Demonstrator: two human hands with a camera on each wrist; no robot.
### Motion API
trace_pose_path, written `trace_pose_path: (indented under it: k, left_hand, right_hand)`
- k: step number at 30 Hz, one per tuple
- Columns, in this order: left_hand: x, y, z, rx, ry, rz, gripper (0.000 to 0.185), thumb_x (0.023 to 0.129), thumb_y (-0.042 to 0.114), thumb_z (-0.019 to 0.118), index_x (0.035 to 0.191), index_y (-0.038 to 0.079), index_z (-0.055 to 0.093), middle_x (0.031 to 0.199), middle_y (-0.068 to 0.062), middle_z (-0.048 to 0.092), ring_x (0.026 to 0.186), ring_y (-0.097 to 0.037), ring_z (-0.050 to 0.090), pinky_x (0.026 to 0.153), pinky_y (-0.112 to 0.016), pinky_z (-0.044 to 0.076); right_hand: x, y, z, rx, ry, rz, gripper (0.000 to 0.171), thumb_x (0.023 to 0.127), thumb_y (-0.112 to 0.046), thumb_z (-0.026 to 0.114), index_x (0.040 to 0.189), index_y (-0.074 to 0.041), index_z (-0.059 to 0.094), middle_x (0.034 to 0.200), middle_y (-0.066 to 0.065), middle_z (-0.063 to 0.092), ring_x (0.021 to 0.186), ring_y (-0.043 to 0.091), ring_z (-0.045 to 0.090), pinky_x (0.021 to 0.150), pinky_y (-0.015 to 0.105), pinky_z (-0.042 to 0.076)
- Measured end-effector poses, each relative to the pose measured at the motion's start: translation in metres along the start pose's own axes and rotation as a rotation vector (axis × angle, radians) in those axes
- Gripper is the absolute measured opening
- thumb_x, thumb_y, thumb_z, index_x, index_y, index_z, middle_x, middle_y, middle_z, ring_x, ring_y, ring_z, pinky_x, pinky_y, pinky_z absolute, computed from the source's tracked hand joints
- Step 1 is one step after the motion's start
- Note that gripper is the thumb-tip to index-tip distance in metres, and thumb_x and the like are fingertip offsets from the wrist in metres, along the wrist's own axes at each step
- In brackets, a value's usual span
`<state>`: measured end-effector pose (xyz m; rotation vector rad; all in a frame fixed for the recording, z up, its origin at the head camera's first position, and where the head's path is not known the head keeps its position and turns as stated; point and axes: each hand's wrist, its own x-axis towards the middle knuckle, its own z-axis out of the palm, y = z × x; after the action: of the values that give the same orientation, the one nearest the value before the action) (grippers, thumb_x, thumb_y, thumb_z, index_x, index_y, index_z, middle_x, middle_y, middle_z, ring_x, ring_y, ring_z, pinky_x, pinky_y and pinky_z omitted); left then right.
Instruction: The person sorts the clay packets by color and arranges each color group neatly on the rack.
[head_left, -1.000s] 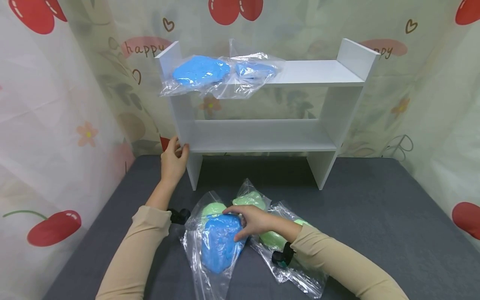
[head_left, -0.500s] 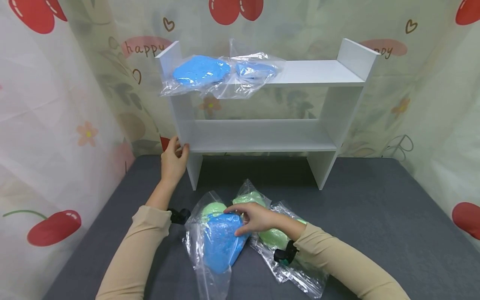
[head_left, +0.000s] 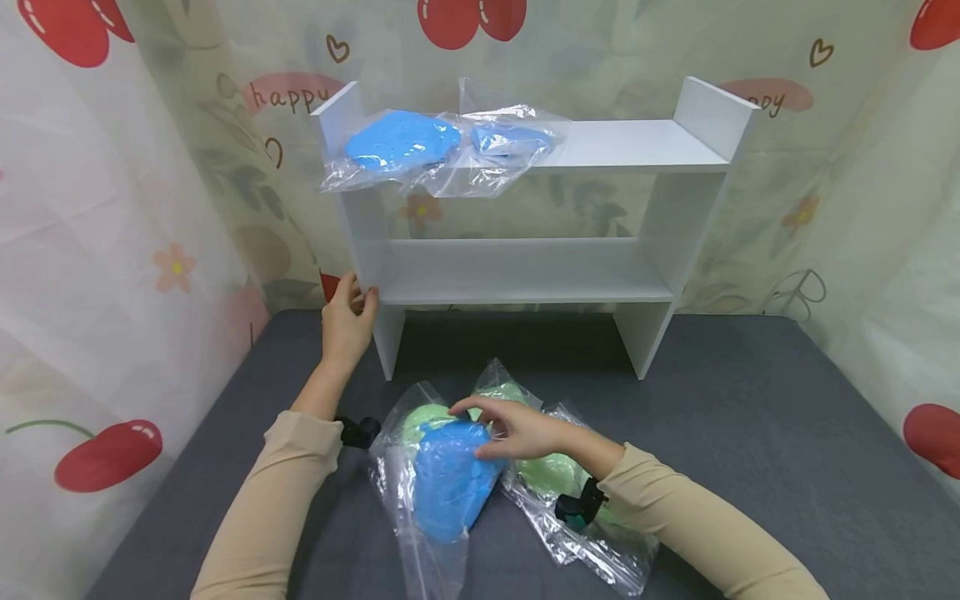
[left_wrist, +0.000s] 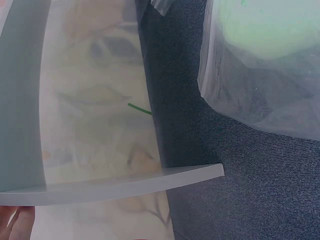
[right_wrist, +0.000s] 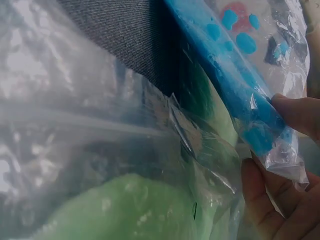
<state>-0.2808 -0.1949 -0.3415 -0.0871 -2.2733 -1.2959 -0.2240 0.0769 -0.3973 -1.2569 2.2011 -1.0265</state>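
Two bare hands, left hand (head_left: 347,321) and right hand (head_left: 517,429), beige long sleeves, small black cameras strapped at both wrists.

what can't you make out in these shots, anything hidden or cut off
- Head view: the green bags lie partly under the right hand and the blue bag, so their count is unsure.
- Left wrist view: the left hand is cut off by the bottom edge; its hold on the shelf is hidden.
- Right wrist view: crinkled plastic blurs the green bags.
- Head view: the two shelf bags overlap.
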Motion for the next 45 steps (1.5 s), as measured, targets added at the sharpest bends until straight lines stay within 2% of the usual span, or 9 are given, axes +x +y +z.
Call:
trace_pose_path:
  k: [4, 6, 14, 17, 24, 27, 30, 36, 45]
  left_hand:
    - [0.000, 0.000, 0.000, 0.000, -0.005, -0.005, 0.040, 0.097, 0.020, 0.049, 0.135, 0.011, 0.046, 0.123, -0.023, 0.060, 0.107, -0.037, 0.063, 0.082, -0.050, 0.053]
    - [0.000, 0.000, 0.000, -0.001, -0.007, -0.007, 0.040, 0.097, 0.020, 0.049, 0.135, 0.011, 0.046, 0.123, -0.022, 0.060, 0.107, -0.037, 0.063, 0.082, -0.050, 0.053]
    - [0.000, 0.000, 0.000, -0.003, -0.001, -0.001, 0.039, 0.097, 0.019, 0.049, 0.135, 0.011, 0.046, 0.122, -0.023, 0.061, 0.107, -0.037, 0.063, 0.082, -0.050, 0.053]
    - [0.000, 0.000, 0.000, -0.004, -0.001, 0.000, 0.039, 0.097, 0.020, 0.049, 0.135, 0.011, 0.046, 0.122, -0.022, 0.061, 0.107, -0.037, 0.063, 0.082, -0.050, 0.053]
    - [-0.001, 0.000, 0.000, -0.006, -0.004, -0.004, 0.040, 0.097, 0.020, 0.049, 0.136, 0.011, 0.046, 0.123, -0.022, 0.060, 0.108, -0.036, 0.063, 0.083, -0.049, 0.053]
    - [-0.001, 0.000, 0.000, -0.009, -0.004, -0.005, 0.040, 0.097, 0.020, 0.048, 0.136, 0.011, 0.046, 0.123, -0.022, 0.060, 0.108, -0.036, 0.063, 0.083, -0.049, 0.053]
    - [-0.001, 0.000, 0.000, -0.006, -0.004, -0.007, 0.040, 0.097, 0.021, 0.048, 0.136, 0.011, 0.046, 0.123, -0.021, 0.060, 0.108, -0.036, 0.063, 0.083, -0.049, 0.053]
    - [-0.001, 0.000, 0.000, 0.003, 0.003, -0.001, 0.039, 0.097, 0.021, 0.049, 0.135, 0.011, 0.046, 0.123, -0.021, 0.061, 0.107, -0.036, 0.063, 0.082, -0.049, 0.053]
    - [0.000, -0.001, 0.001, 0.000, 0.008, 0.001, 0.039, 0.097, 0.020, 0.049, 0.134, 0.011, 0.047, 0.122, -0.022, 0.061, 0.106, -0.036, 0.064, 0.081, -0.049, 0.053]
  right_hand:
    - [-0.003, 0.002, -0.002, 0.014, 0.002, -0.018, 0.045, 0.090, -0.013, 0.061, 0.131, -0.013, 0.042, 0.128, 0.009, 0.050, 0.084, 0.007, 0.054, 0.067, 0.019, 0.048]
    - [-0.005, 0.003, -0.003, 0.011, 0.007, -0.028, 0.038, 0.091, -0.012, 0.060, 0.125, -0.014, 0.044, 0.127, 0.008, 0.050, 0.092, 0.007, 0.054, 0.071, 0.019, 0.049]
    - [-0.010, 0.005, -0.009, 0.037, -0.031, -0.101, 0.005, 0.094, -0.009, 0.054, 0.098, -0.008, 0.057, 0.092, 0.007, 0.056, 0.057, 0.002, 0.036, 0.059, 0.018, 0.040]
    - [-0.012, 0.005, -0.010, 0.052, -0.041, -0.104, 0.010, 0.094, -0.008, 0.053, 0.097, -0.007, 0.062, 0.095, 0.008, 0.060, 0.060, -0.001, 0.041, 0.060, 0.018, 0.043]
    - [-0.015, 0.004, -0.011, 0.007, -0.027, -0.098, 0.021, 0.093, -0.011, 0.055, 0.111, -0.009, 0.067, 0.111, 0.009, 0.063, 0.063, -0.002, 0.045, 0.061, 0.017, 0.045]
    - [-0.016, 0.005, -0.012, -0.002, -0.015, -0.079, 0.023, 0.093, -0.013, 0.056, 0.113, -0.010, 0.068, 0.113, 0.007, 0.065, 0.084, 0.003, 0.056, 0.072, 0.019, 0.049]
    - [-0.019, 0.004, -0.014, 0.003, 0.005, -0.048, 0.024, 0.093, -0.015, 0.056, 0.114, -0.012, 0.068, 0.115, 0.005, 0.066, 0.106, 0.010, 0.057, 0.083, 0.023, 0.050]
    - [-0.024, 0.005, -0.019, 0.090, 0.059, -0.007, 0.028, 0.093, -0.017, 0.057, 0.118, -0.010, 0.066, 0.120, 0.008, 0.064, 0.109, 0.016, 0.058, 0.086, 0.026, 0.049]
    - [-0.031, 0.006, -0.027, 0.118, 0.132, 0.005, 0.029, 0.091, -0.017, 0.060, 0.119, -0.008, 0.065, 0.114, 0.011, 0.064, 0.080, 0.007, 0.053, 0.062, 0.022, 0.043]
